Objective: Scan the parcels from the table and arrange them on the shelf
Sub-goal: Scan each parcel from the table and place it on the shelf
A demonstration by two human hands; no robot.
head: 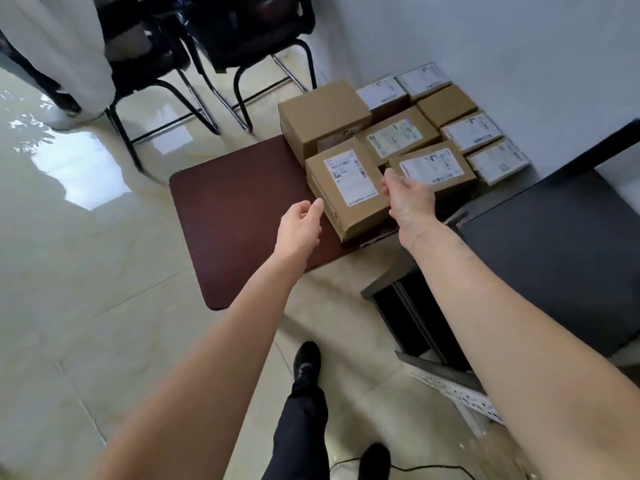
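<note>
Parcel labels carry print too blurred to read

Glossy cream tiled floor mirrors bright window light in a white patch at the left. A plain pale grey wall rises at the upper right. Two black metal-framed chairs stand at the top, beside hanging white fabric. A dark grey cabinet top fills the right side.

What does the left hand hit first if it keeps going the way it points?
Probably the near labelled parcel: the left hand reaches with its fingertips right at that parcel's left edge, above the brown table. Contact can't be confirmed; depth is unclear.
</note>
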